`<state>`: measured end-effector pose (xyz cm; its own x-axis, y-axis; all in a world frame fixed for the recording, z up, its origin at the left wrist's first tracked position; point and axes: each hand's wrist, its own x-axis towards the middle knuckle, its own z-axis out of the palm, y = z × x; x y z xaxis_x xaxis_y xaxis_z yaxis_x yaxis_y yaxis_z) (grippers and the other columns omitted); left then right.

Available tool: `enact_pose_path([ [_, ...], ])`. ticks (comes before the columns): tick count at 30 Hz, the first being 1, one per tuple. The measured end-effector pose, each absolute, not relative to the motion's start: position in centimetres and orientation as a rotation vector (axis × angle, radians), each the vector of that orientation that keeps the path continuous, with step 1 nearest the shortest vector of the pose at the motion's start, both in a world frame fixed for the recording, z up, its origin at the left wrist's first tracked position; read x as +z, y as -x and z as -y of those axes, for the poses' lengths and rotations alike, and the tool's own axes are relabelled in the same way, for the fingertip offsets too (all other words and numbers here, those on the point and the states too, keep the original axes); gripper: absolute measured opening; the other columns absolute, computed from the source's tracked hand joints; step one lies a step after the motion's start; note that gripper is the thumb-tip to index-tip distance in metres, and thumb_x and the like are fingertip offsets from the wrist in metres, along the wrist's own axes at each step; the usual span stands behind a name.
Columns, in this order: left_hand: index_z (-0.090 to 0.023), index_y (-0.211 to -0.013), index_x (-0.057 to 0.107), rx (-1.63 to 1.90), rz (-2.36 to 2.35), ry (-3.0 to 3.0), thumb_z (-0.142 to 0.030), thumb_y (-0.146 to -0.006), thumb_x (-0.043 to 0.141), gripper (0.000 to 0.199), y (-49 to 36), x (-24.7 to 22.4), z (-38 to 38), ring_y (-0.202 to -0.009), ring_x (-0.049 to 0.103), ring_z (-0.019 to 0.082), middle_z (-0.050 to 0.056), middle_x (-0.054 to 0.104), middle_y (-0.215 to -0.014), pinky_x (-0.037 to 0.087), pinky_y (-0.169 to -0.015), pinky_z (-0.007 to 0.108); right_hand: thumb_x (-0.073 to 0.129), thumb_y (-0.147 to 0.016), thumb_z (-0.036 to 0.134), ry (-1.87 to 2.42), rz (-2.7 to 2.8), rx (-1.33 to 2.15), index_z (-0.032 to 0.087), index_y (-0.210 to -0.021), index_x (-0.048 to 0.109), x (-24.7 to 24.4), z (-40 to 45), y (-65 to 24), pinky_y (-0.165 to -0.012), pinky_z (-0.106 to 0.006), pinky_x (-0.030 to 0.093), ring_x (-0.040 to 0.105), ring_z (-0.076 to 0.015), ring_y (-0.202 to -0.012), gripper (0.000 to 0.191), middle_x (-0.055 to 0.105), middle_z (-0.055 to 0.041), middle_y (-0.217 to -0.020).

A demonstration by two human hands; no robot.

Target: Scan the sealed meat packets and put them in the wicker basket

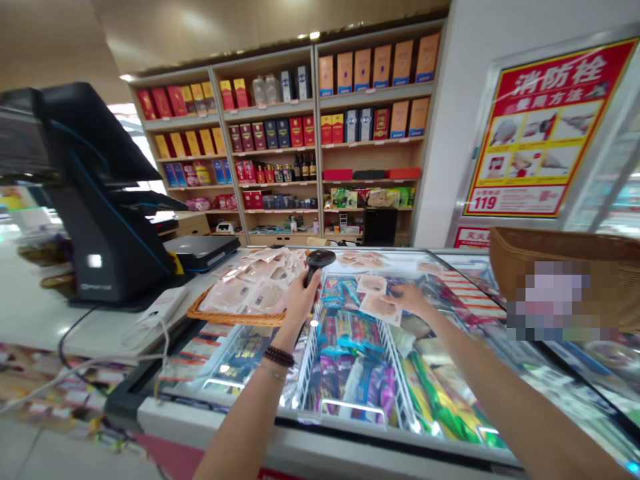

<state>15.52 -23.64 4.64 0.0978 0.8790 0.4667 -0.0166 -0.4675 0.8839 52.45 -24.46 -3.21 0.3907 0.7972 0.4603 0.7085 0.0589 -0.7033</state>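
Checking L hand (300, 300): what's it got?

Black handheld barcode scanner (314, 263), grip shut round the handle, scanner head pointing up, all held over the glass top of the chest freezer (320, 427).

R hand (410, 300)?

Fingers (395, 293) on a pale pink flat pkt (380, 308), 2nd pale pkt (371, 284) just beyond it. Grip's narrow, but can't tell if it's pinching or only touching.

Are those pkts lying on the glass?

Can't tell from this angle; they're right over it, near the middle of the freezer.

What's beside the scanner?

Heap of similar pink pkts (255, 283) in a wicker tray (235, 319), just left of L hand, tray on the edge of the white surface (65, 327). Dark beaded bracelet (279, 356) on L wrist.

Under the glass?

Bright wrapped pkts (345, 360) packed in wire bins, wire divider (385, 360) between them.

Rest of the surface?

Black POS terminal (95, 200) w/ a flat black unit (200, 252) beside it, white cable (100, 367) hanging off the edge.

Further out?

Wooden shelves (315, 133) of red, yellow and tan boxes plus bottles. On the R, red-and-yellow fire hydrant poster (545, 127), and a wicker basket (565, 253) w/ its front pixelated.
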Motion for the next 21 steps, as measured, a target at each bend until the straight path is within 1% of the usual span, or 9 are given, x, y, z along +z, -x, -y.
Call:
enact_pose_path([
  [2,-0.023,-0.075,0.061,1.388,-0.826,-1.616,-0.092,-0.083,0.074,0.071,-18.2,3.5,24.1,-0.043,0.053,0.011,-0.001,0.063,-0.061,0.038,-0.045,0.024,0.106,-0.053,0.068,1.838,1.458,0.131,0.028,-0.075,0.076,-3.6,26.1,-52.3,-0.107,-0.057,0.060,0.079,-0.0428,-0.112,0.055,0.081,-0.0102,-0.095],
  [4,-0.023,-0.075,0.061,1.302,-0.799,-1.599,-0.092,-0.081,0.074,0.071,-20.4,2.3,24.5,-0.042,0.052,0.011,-0.001,0.062,-0.061,0.036,-0.044,0.025,0.107,-0.056,0.059,1.892,1.543,0.157,0.027,-0.079,0.076,-3.7,27.3,-51.7,-0.108,-0.054,0.060,0.078,-0.0419,-0.118,0.049,0.081,-0.0099,-0.104],
  [7,-0.023,-0.075,0.061,1.201,-0.777,-1.592,-0.090,-0.081,0.076,0.068,-22.3,0.6,25.1,-0.041,0.051,0.011,-0.001,0.063,-0.061,0.035,-0.044,0.025,0.103,-0.065,0.050,1.857,1.582,0.267,0.027,-0.083,0.073,-3.4,28.1,-50.4,-0.095,-0.045,0.062,0.079,-0.0352,-0.102,0.042,0.080,-0.0062,-0.098],
  [9,-0.023,-0.076,0.063,1.157,-0.776,-1.599,-0.087,-0.082,0.078,0.067,-22.8,-0.2,25.4,-0.041,0.051,0.011,-0.001,0.063,-0.060,0.035,-0.045,0.025,0.103,-0.066,0.045,1.867,1.583,0.285,0.028,-0.087,0.072,-3.0,28.1,-49.6,-0.087,-0.042,0.063,0.079,-0.0328,-0.091,0.042,0.080,-0.0049,-0.093],
  [10,-0.023,-0.076,0.063,1.143,-0.779,-1.603,-0.086,-0.082,0.080,0.066,-22.8,-0.5,25.5,-0.041,0.052,0.012,-0.001,0.062,-0.060,0.035,-0.045,0.025,0.105,-0.064,0.043,1.896,1.586,0.240,0.028,-0.089,0.072,-2.6,28.0,-49.3,-0.086,-0.042,0.063,0.079,-0.0338,-0.092,0.044,0.081,-0.0057,-0.092],
  [14,-0.023,-0.077,0.063,1.112,-0.773,-1.602,-0.090,-0.081,0.080,0.070,-22.1,-1.3,25.5,-0.041,0.051,0.012,-0.001,0.062,-0.060,0.036,-0.043,0.025,0.110,-0.060,0.041,2.127,1.647,0.067,0.027,-0.084,0.074,-0.9,27.4,-48.4,-0.095,-0.045,0.062,0.081,-0.0424,-0.111,0.046,0.085,-0.0133,-0.097],
  [17,-0.023,-0.078,0.061,1.116,-0.770,-1.569,-0.094,-0.078,0.081,0.073,-21.6,-1.4,25.4,-0.041,0.051,0.011,-0.001,0.064,-0.063,0.037,-0.043,0.025,0.109,-0.062,0.041,2.208,1.712,0.323,0.024,-0.079,0.074,-0.1,27.3,-48.0,-0.092,-0.043,0.062,0.083,-0.0405,-0.105,0.042,0.086,-0.0116,-0.093],
  [19,-0.023,-0.078,0.060,1.136,-0.773,-1.548,-0.095,-0.078,0.080,0.074,-21.4,-1.3,25.4,-0.041,0.051,0.011,0.000,0.065,-0.064,0.037,-0.043,0.025,0.106,-0.064,0.039,2.058,1.694,0.569,0.022,-0.077,0.075,-0.3,27.4,-47.7,-0.091,-0.042,0.063,0.083,-0.0382,-0.101,0.037,0.085,-0.0080,-0.087],
  [21,-0.023,-0.078,0.060,1.145,-0.776,-1.545,-0.095,-0.079,0.080,0.074,-21.4,-1.2,25.6,-0.041,0.052,0.012,-0.001,0.064,-0.064,0.037,-0.043,0.025,0.101,-0.072,0.043,1.796,1.509,0.765,0.022,-0.078,0.077,-1.0,27.6,-47.6,-0.090,-0.042,0.065,0.083,-0.0363,-0.098,0.033,0.084,-0.0059,-0.083],
])
